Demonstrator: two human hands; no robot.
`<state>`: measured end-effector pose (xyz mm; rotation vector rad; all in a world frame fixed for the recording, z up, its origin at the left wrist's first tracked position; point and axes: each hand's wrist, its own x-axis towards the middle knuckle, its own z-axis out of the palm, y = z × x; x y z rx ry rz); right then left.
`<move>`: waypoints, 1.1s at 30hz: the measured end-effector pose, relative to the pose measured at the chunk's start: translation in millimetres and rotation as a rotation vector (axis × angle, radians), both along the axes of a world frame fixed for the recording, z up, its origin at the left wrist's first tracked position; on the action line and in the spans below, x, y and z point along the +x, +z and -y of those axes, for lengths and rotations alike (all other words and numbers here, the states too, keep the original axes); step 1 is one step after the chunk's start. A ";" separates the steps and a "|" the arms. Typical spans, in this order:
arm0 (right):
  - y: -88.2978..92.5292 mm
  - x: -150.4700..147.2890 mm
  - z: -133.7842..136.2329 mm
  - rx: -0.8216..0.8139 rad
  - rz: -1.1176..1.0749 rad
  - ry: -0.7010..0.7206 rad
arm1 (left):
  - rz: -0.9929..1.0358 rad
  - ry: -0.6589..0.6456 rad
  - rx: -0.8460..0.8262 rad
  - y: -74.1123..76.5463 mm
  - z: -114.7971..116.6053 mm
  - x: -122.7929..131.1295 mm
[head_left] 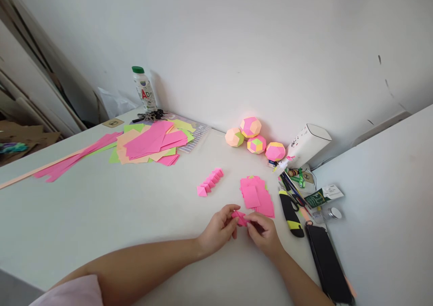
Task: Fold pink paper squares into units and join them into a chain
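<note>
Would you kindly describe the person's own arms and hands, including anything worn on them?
A pale pink sleeve shows on the left arm, ending short of the wrist; no sleeve shows on the right arm. The left hand and right hand wear no gloves, and neither wrist shows a watch.

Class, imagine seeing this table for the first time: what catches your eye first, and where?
The eye likely falls first on the heap of pink, peach and green paper, left of centre, and the four faceted balls near the wall. Next come the left hand and right hand, low in the middle, holding a small folded pink paper.
</note>
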<state>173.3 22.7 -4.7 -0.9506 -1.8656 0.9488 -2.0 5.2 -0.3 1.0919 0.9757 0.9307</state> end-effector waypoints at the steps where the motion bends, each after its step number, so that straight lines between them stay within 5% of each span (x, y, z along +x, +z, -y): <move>1: 0.8 0.0 0.0 -0.003 -0.004 0.007 | 0.004 -0.004 -0.016 0.3 0.1 -0.1; 17: 9.1 -0.1 1.4 0.078 -0.007 0.120 | 0.033 -0.067 -0.101 4.4 -7.4 -1.9; 33: 11.1 -3.5 9.2 0.697 0.290 0.074 | 0.097 -0.097 -0.101 4.4 -8.9 -1.9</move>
